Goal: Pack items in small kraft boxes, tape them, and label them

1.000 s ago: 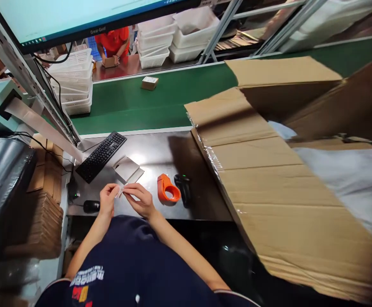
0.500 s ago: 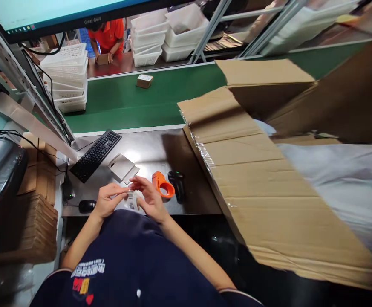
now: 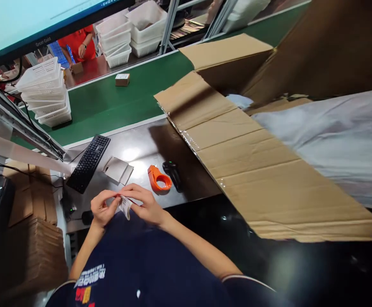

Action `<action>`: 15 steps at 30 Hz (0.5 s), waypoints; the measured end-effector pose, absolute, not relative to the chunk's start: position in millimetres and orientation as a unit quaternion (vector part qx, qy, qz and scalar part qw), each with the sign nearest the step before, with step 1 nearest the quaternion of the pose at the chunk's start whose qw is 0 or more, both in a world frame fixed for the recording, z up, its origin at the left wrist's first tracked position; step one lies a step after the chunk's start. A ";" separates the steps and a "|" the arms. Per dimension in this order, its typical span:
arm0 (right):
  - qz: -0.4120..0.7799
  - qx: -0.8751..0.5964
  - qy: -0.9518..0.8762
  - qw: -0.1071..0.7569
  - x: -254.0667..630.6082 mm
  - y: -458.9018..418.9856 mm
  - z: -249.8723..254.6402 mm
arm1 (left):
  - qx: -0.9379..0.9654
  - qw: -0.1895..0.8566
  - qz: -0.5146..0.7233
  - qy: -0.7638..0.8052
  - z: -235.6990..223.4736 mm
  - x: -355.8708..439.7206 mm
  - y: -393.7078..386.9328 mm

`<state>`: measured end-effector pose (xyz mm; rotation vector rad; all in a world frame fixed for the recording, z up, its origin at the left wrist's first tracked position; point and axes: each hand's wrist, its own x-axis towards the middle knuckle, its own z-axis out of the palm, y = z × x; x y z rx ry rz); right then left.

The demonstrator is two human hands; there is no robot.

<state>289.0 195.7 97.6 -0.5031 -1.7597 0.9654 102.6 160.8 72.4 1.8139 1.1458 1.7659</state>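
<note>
In front of my body, my left hand (image 3: 103, 208) pinches the upper edge of a small white barcode label (image 3: 125, 208). My right hand (image 3: 148, 205) grips the same label from the other side, its fingers meeting those of the left. The label hangs bent between them, and its upper end is partly hidden by fingers. Just beyond the hands lies an opened small white box (image 3: 118, 170) on the metal table. An orange tape dispenser (image 3: 154, 174) lies to the right of it, beside a black handheld scanner (image 3: 174, 175).
A black keyboard (image 3: 91, 160) and mouse (image 3: 86, 218) are on the left. A large open carton (image 3: 237, 166) fills the right side. Behind the table runs a green conveyor (image 3: 93, 102) bearing a small box (image 3: 122, 79) and stacked white baskets (image 3: 50, 91). A person in orange (image 3: 88, 44) stands beyond.
The view has turned, shifting the carton and conveyor left. Both hands have closed together at the label's upper edge, and the label now looks more folded. The person opposite has moved their hands.
</note>
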 end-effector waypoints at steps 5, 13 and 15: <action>0.389 -0.222 -0.740 0.502 292.3 198.0 103.2 | 0.624 0.164 0.632 0.428 71.8 105.6 159.2; 0.391 -0.196 -0.727 0.530 293.6 195.2 106.4 | 0.734 -0.050 0.577 0.355 75.8 102.4 156.7; 0.382 -0.188 -0.731 0.534 294.9 195.5 108.3 | 0.724 -0.049 0.585 0.363 74.0 101.8 154.4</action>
